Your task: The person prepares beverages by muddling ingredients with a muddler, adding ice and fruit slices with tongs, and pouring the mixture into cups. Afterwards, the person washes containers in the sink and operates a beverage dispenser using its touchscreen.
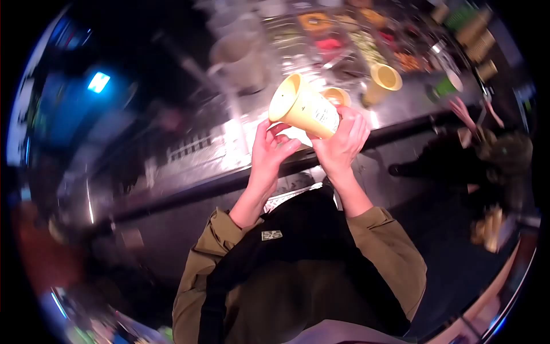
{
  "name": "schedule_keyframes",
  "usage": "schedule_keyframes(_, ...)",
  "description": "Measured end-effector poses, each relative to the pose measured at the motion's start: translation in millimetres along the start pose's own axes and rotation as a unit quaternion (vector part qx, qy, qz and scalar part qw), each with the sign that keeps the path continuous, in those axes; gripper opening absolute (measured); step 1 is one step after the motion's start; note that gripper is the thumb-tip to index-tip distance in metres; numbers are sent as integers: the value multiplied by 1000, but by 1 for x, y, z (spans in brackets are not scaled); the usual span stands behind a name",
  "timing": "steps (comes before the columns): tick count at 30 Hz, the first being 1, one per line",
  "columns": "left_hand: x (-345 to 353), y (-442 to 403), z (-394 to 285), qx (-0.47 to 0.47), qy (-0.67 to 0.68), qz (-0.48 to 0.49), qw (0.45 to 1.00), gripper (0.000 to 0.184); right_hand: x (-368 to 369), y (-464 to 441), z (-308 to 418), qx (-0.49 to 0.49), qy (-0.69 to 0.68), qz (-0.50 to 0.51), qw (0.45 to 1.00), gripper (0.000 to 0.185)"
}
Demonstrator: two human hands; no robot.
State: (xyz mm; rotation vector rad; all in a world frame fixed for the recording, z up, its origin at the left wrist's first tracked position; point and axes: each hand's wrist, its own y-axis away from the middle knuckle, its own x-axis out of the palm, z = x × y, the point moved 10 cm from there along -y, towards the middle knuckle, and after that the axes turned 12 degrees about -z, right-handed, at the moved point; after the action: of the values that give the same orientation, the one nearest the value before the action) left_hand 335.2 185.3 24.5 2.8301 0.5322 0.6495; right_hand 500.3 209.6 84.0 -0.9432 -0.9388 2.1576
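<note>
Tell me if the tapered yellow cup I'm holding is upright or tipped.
Tipped: the tapered yellow cup slants, mouth toward the picture's upper left, base at your right hand.

Grey tiled floor [375, 178] beside a shiny metal counter [401, 107], bluish light [98, 82] at left.

The single, wide fisheye view looks forward and steeply down from the wearer's head, close above the black garment [312, 229] at the bottom; the yellow cup [306, 109] sits near mid-frame, the table [408, 104] slanting beyond.
</note>
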Motion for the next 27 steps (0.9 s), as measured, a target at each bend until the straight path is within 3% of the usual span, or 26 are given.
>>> schedule_keyframes(3, -111, 33, -55, 116, 70, -104, 985, 67, 38, 64, 113, -20, -113, 62, 991, 59)
schedule_keyframes(7, -306, 97, -85, 176, 95, -314, 928, 56, 73, 181, 265, -124, -285, 191, 931, 72)
schedule_keyframes(11, -482, 160, -103, 208, 119, -436, 867, 47, 96, 267, 396, -186, -519, 379, 743, 77)
schedule_keyframes(13, -554, 192, -125, 239, 100, -499, 827, 45, 132, 304, 458, -151, -596, 571, 544, 61)
schedule_keyframes(15, -631, 223, -149, 248, 23, -574, 780, 43, 220, 363, 497, -128, -637, 572, 502, 44)
schedule_keyframes(17, -708, 237, -161, 239, 39, -587, 773, 44, 335, 435, 518, 127, -377, 756, 520, 28)
schedule_keyframes(19, -772, 241, -174, 235, 97, -600, 759, 45, 426, 475, 580, -111, -346, 682, 634, 27)
schedule_keyframes(21, -818, 227, -216, 273, 126, -594, 746, 45, 478, 532, 663, -136, -401, 681, 597, 25)
schedule_keyframes(22, -847, 219, -233, 283, 143, -593, 740, 45, 501, 562, 695, -87, -375, 716, 583, 24)
schedule_keyframes(25, -929, 198, -265, 290, 154, -600, 729, 46, 609, 739, 729, 198, -230, 831, 467, 22)
schedule_keyframes(26, -939, 196, -271, 264, 135, -624, 723, 47, 613, 760, 728, 335, -174, 801, 464, 19)
schedule_keyframes(27, -964, 191, -282, 233, 119, -648, 716, 47, 607, 765, 751, 360, -162, 809, 436, 16)
